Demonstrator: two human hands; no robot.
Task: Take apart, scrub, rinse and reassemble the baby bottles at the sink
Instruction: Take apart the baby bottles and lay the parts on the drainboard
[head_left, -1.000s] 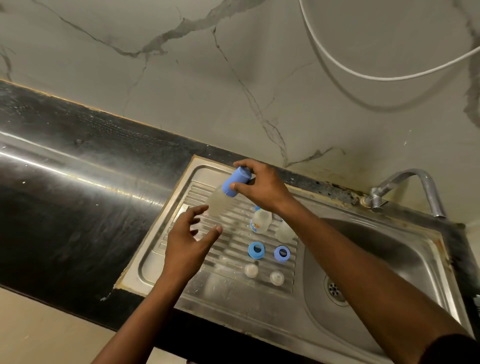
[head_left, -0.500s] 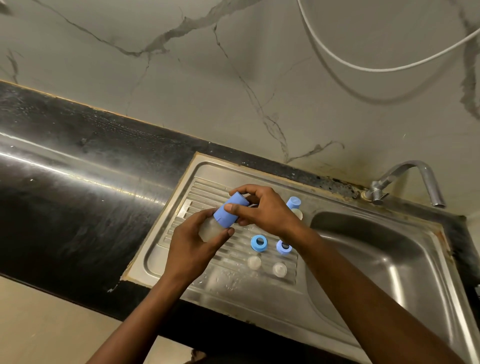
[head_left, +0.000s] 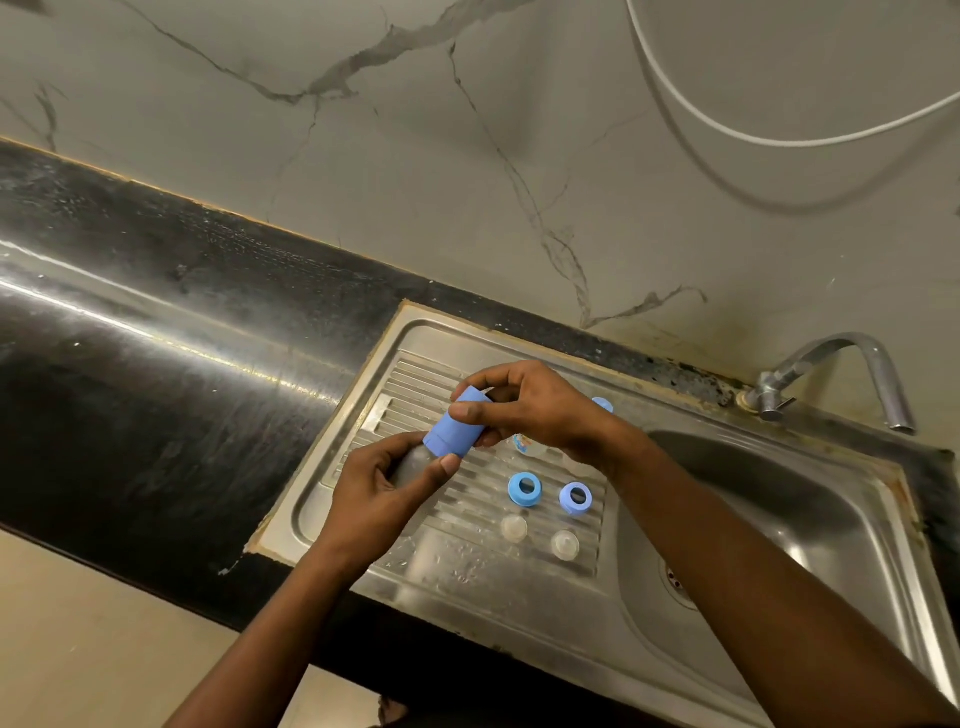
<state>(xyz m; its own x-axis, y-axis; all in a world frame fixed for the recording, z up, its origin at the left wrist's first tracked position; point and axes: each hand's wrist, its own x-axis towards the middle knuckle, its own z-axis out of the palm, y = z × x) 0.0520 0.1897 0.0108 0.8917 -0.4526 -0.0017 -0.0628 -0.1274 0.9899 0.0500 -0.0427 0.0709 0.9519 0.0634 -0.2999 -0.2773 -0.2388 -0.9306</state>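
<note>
Over the ribbed drainboard (head_left: 415, 379) I hold a small baby bottle tilted on its side. My left hand (head_left: 374, 493) grips its clear body (head_left: 410, 462), mostly hidden by my fingers. My right hand (head_left: 530, 405) grips the blue cap (head_left: 452, 423) at its upper end. On the drainboard lie two blue collar rings (head_left: 524, 488) (head_left: 575, 499) and two clear teats (head_left: 514, 527) (head_left: 564, 544). Behind my right hand other bottles are partly hidden; a printed bottle (head_left: 522, 443) and a blue cap (head_left: 602, 404) peek out.
The steel sink basin (head_left: 753, 499) with its drain (head_left: 675, 582) lies to the right, under a curved metal tap (head_left: 852, 374). A black counter (head_left: 156, 364) stretches left. A white hose (head_left: 727, 130) hangs on the marble wall.
My right hand brought the capped bottle down from above the drainboard. My left hand, open a second ago, closed round the bottle's body.
</note>
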